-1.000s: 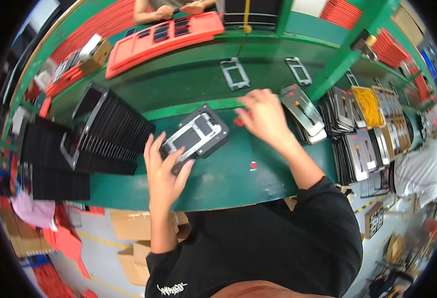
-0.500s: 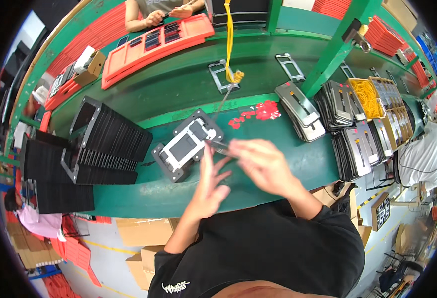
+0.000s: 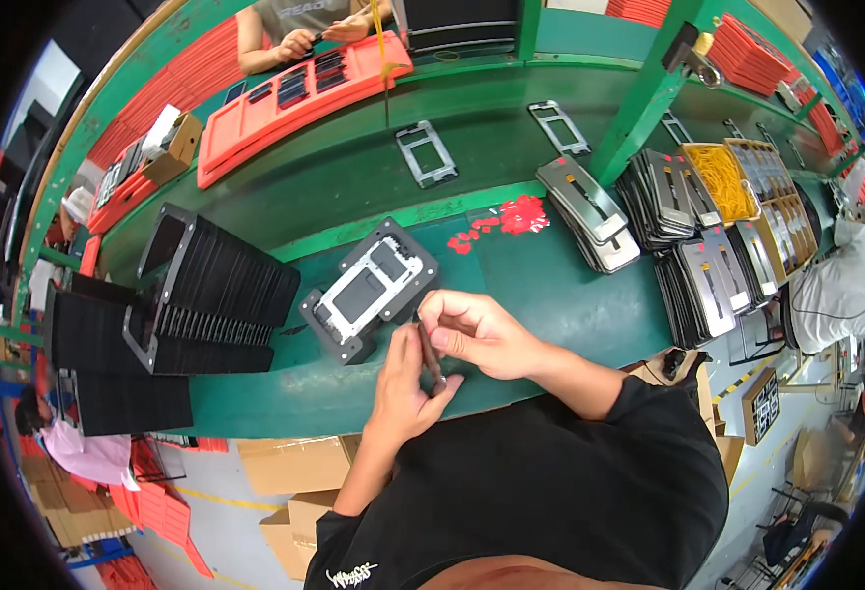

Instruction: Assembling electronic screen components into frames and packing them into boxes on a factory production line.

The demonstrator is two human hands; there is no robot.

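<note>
Fingers of left hand [image 3: 403,388] and right hand [image 3: 487,339] pinch a thin, dark piece [image 3: 431,360] between them, near a matte black block [image 3: 421,278] bearing a pale, rectangular metallic frame [image 3: 374,280]. White script [image 3: 352,574] is on the black shirt [image 3: 531,492].

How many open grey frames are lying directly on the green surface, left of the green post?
2: one frame lies beyond the black fixture, the other frame near the green post. None seems hidden there.
</note>
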